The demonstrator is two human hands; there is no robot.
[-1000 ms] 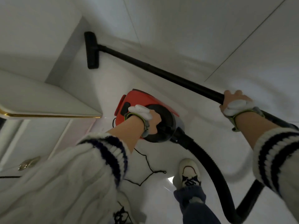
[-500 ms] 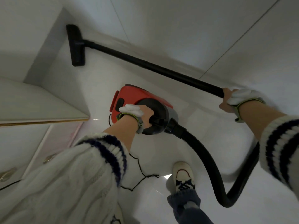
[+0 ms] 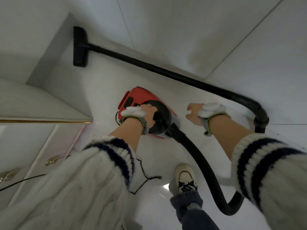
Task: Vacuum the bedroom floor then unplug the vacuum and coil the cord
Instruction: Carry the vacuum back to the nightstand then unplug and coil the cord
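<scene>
The red and black vacuum canister [image 3: 142, 98] hangs above the white floor, and my left hand [image 3: 147, 113] grips its black top handle. The black wand [image 3: 157, 68] lies along the floor by the wall, its floor head [image 3: 80, 46] in the corner at the upper left. My right hand [image 3: 195, 114] is off the wand, fingers loosely curled and holding nothing, to the right of the canister. A black ribbed hose [image 3: 204, 168] loops from the canister round to the wand's bent handle [image 3: 259, 112]. The thin black cord [image 3: 146, 175] trails on the floor under my left arm.
A white cabinet [image 3: 41, 107] with a gold edge and brass drawer pulls [image 3: 51, 161] stands at the left. White wall panels [image 3: 199, 30] run behind the wand. My white shoe [image 3: 186, 177] stands on the glossy floor beside the hose.
My right hand has let go of the wand, which now lies lower along the wall. My left hand keeps hold of the canister handle.
</scene>
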